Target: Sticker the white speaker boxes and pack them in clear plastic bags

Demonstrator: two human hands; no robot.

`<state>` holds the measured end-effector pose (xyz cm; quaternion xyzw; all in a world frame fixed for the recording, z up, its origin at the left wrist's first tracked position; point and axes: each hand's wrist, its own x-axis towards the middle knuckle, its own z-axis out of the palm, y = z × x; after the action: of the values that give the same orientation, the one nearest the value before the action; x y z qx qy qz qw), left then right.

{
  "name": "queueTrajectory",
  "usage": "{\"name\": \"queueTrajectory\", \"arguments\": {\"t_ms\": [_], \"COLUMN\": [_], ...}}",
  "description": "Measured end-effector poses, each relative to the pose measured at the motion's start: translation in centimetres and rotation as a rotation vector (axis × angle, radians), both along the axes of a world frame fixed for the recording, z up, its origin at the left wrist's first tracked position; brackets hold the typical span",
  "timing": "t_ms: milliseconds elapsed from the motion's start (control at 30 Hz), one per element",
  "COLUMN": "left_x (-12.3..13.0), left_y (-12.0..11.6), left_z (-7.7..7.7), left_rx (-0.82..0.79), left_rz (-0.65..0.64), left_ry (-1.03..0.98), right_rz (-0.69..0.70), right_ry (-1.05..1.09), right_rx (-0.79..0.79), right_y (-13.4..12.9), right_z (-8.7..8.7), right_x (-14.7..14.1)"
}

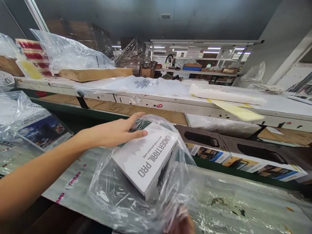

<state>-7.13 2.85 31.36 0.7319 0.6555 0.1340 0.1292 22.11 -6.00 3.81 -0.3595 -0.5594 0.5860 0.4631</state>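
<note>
A white box (146,154) printed "THUNDER TRAIL PRO" sits tilted inside a clear plastic bag (117,208) in front of me. My left hand (117,131) reaches across to the box's far left corner. Its thumb presses on the top face, the index finger stretches past the edge, and the other fingers are mostly hidden. At the bottom of the view, my right hand (181,219) is blurred and partly covered by the bag, with its fingers closed on the crumpled plastic. Beneath the bag lies a plastic-covered work surface (226,201).
Another bagged printed box (44,126) lies at the left. Brown boxes with handle cutouts (231,152) stand beyond the surface at right. Behind runs a white shelf (146,99) bearing plastic bags, a flat cardboard box (95,74) and a yellow strip (239,110).
</note>
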Motion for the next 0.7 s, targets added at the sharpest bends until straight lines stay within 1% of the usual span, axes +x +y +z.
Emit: {"name": "queueTrajectory", "arguments": {"t_ms": [33, 67, 100, 133, 200, 233, 300, 333, 400, 467, 533, 567, 633, 700], "left_x": [0.3, 0.8, 1.7, 2.7, 4.6, 5.2, 5.3, 4.7, 2.3, -0.8, -3.8, -5.1, -7.4, -9.2], "left_y": [-0.1, -0.2, -0.1, 0.0, 0.3, 0.5, 0.7, 0.6, -0.3, -2.7, -6.6, -9.0, -14.4, -20.1], "left_z": [-0.3, -0.5, -0.7, -0.7, -0.6, -0.5, -0.2, -0.2, -0.3, -0.9, -2.0, -2.6, -4.2, -5.9], "left_rx": [-0.088, -0.155, -0.193, -0.202, -0.178, -0.172, -0.197, -0.218, -0.226, -0.156, -0.059, -0.015, 0.086, 0.215], "left_rz": [0.006, 0.001, -0.011, -0.021, -0.034, -0.038, -0.013, 0.008, 0.056, 0.111, 0.189, 0.248, 0.418, 0.632], "left_ry": [0.025, 0.033, 0.026, 0.011, -0.02, -0.023, 0.008, 0.021, 0.002, -0.065, -0.118, -0.136, -0.172, -0.226], "right_rz": [-0.082, -0.119, -0.121, -0.108, -0.056, -0.024, 0.025, 0.056, 0.156, 0.278, 0.367, 0.379, 0.341, 0.288], "right_ry": [-0.063, -0.108, -0.156, -0.219, -0.314, -0.324, -0.319, -0.322, -0.326, -0.286, -0.205, -0.162, -0.105, -0.124], "right_rx": [0.082, 0.163, 0.267, 0.405, 0.667, 0.74, 0.791, 0.792, 0.803, 0.84, 0.851, 0.832, 0.746, 0.635], "right_y": [0.6, 1.3, 2.0, 2.7, 3.8, 4.1, 4.2, 4.0, 3.4, 2.9, 2.7, 2.7, 2.8, 3.2], "right_z": [-0.1, 0.2, 0.6, 1.1, 2.3, 2.8, 3.7, 4.1, 5.1, 6.1, 6.5, 6.4, 5.2, 3.0], "right_x": [0.8, 1.0, 0.8, 0.1, -2.1, -3.4, -5.7, -6.6, -7.7, -8.2, -8.5, -8.6, -8.8, -9.0]}}
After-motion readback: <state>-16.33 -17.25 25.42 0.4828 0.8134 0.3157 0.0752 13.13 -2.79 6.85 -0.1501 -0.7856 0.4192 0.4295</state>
